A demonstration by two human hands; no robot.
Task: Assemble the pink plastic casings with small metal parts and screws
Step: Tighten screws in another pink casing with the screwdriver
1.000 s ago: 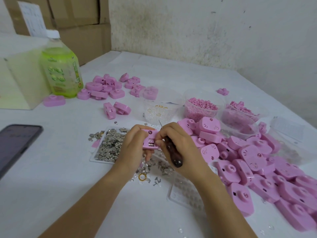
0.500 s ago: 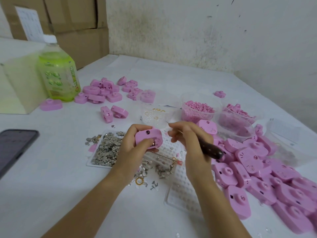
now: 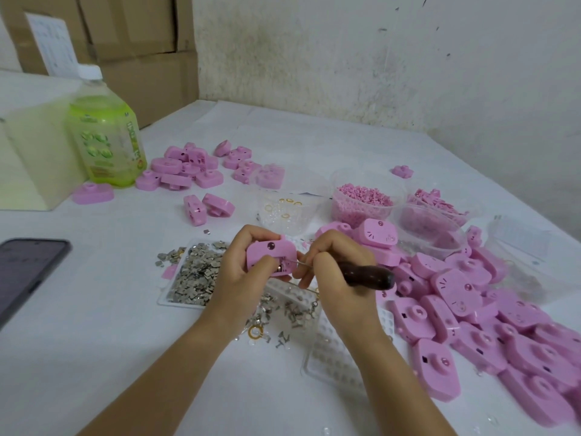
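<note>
My left hand (image 3: pixel 242 272) grips a pink plastic casing (image 3: pixel 267 254) above the middle of the table. My right hand (image 3: pixel 333 272) holds a tool with a dark wooden handle (image 3: pixel 366 275); its thin metal tip touches the casing's lower right corner, where a small metal part shows. A tray of small metal parts (image 3: pixel 191 275) lies just left of my hands. Loose screws and metal bits (image 3: pixel 289 313) lie under them.
A large heap of pink casings (image 3: pixel 471 309) fills the right side; a smaller pile (image 3: pixel 188 168) lies at the back left. Clear tubs hold pink bits (image 3: pixel 361 199) and rings (image 3: pixel 283 206). A green bottle (image 3: pixel 105 140) and a phone (image 3: pixel 25 272) sit left. A white dimpled tray (image 3: pixel 333 354) lies near.
My right hand swung the tool away from the casing, then brought its tip back against the casing's lower right corner. My left hand turned the casing.
</note>
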